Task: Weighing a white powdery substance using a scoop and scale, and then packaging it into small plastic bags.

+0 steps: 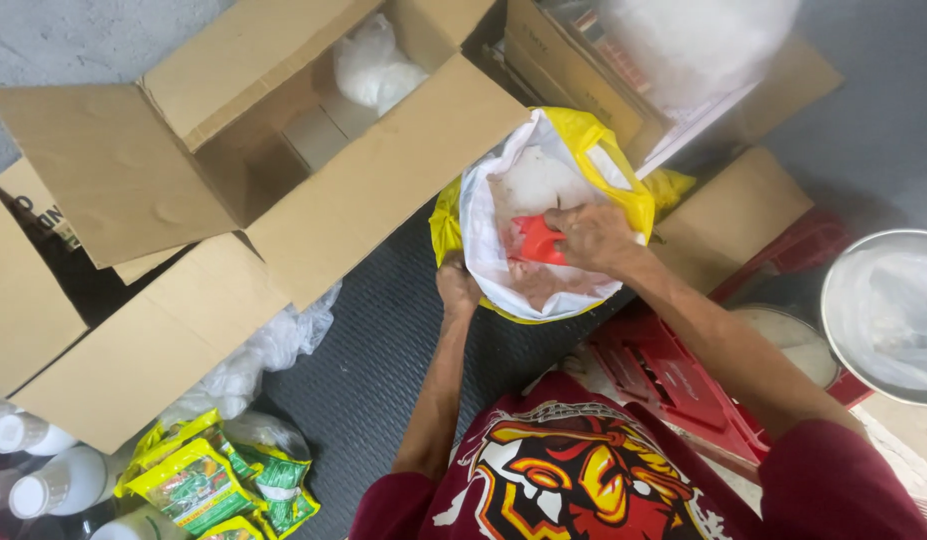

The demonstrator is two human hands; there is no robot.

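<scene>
A yellow sack (605, 150) with a white inner liner stands open in front of me, holding white powder or grain. My right hand (593, 236) reaches into its mouth and grips a red plastic scoop (536, 240). My left hand (457, 284) clasps the sack's near-left rim, holding it open. Both arms wear dark red sleeves.
A large open cardboard box (283, 140) with a white bag inside sits to the left. Another box (623, 60) lies behind the sack. Red crate (673, 375) and a metal bowl (883, 310) lined with plastic at right. Green-yellow packets (213, 485) and white bottles (43, 470) at lower left.
</scene>
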